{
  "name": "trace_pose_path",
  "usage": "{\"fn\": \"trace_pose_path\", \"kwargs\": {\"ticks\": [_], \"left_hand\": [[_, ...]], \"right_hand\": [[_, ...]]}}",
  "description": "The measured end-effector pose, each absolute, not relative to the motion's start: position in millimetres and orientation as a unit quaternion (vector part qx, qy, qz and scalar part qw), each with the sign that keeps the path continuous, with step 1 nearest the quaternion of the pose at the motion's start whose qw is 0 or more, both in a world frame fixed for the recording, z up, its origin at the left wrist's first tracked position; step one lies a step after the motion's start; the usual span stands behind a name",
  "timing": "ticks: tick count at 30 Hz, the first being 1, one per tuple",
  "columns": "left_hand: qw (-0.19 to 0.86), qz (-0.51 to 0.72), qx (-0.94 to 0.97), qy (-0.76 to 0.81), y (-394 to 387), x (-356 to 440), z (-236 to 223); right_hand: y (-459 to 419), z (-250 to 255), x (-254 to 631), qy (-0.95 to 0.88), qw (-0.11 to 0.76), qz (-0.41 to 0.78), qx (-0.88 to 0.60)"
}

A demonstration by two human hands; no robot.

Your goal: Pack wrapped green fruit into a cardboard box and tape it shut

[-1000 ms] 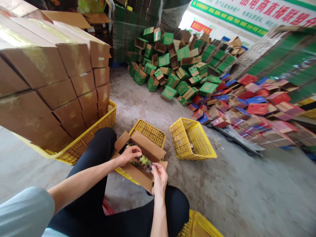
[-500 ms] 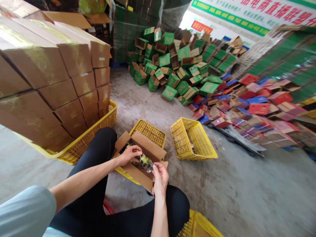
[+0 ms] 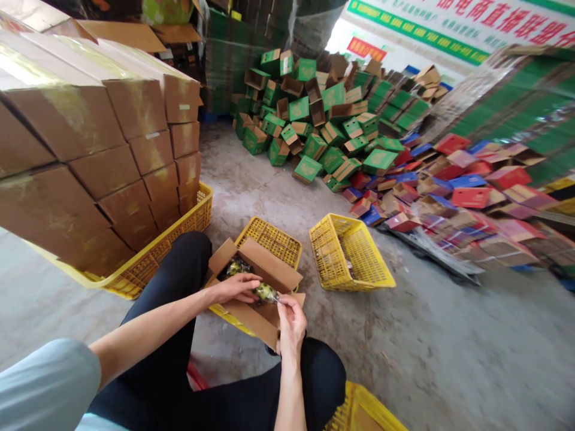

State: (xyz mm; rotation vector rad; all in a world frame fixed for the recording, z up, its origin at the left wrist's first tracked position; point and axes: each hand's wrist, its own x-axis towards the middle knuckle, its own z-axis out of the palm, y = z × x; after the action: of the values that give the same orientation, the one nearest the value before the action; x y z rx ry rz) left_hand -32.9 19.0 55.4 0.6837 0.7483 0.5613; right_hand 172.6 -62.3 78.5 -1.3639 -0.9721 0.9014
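An open cardboard box (image 3: 275, 263) stands between my knees with its flaps spread. Over it is a clear plastic packet (image 3: 266, 293) with yellow-green and dark contents or print; I cannot make out what is inside. My right hand (image 3: 293, 318) pinches the packet's clear end at the box's right side. Fingers stretched out, my left hand (image 3: 236, 287) lies against the packet's other end, palm down. Similar shiny packets (image 3: 237, 267) lie in the left part of the box, partly hidden by my left hand.
Under the box is a yellow crate (image 3: 272, 238). Another yellow crate (image 3: 366, 254) stands to the right. Stacked taped cartons (image 3: 135, 149) rise at left in a yellow crate. Green boxes (image 3: 309, 167) and red and blue boxes (image 3: 469, 197) lie heaped beyond.
My left hand's fingers have straightened from a curled grip and flattened. The packet has turned flatter and sits slightly higher in view. My right hand still pinches its end.
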Motion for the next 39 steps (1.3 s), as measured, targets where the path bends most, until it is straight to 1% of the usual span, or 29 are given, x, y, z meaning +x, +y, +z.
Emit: {"fn": "trace_pose_path", "kwargs": {"ticks": [3,7,11,15,19,27,31,39], "left_hand": [[0.841,0.290,0.313,0.333,20.0,-33.6,53.1],[0.811,0.348,0.334,0.332,21.0,-33.7,51.2],[0.793,0.372,0.368,0.313,21.2,-34.9,47.9],[0.801,0.362,0.379,0.289,20.8,-36.0,45.4],[0.812,0.354,0.377,0.270,19.2,-34.1,47.1],[0.818,0.309,0.353,0.334,18.7,-30.0,46.9],[0.807,0.336,0.327,0.360,21.7,-31.9,52.1],[0.802,0.380,0.303,0.347,21.8,-28.8,57.3]], "right_hand": [[-62.8,76.1,171.1,-0.436,0.573,0.395,-0.571],[-61.6,67.7,175.0,-0.456,0.552,0.395,-0.575],[-58.9,60.4,179.8,-0.397,0.552,0.403,-0.613],[-59.4,58.5,176.1,-0.314,0.520,0.471,-0.640],[-63.2,60.9,171.8,-0.275,0.509,0.534,-0.617],[-62.2,61.9,174.3,-0.340,0.529,0.472,-0.617],[-62.3,58.3,176.2,-0.366,0.530,0.457,-0.613],[-60.8,53.8,177.8,-0.409,0.516,0.427,-0.620]]}}
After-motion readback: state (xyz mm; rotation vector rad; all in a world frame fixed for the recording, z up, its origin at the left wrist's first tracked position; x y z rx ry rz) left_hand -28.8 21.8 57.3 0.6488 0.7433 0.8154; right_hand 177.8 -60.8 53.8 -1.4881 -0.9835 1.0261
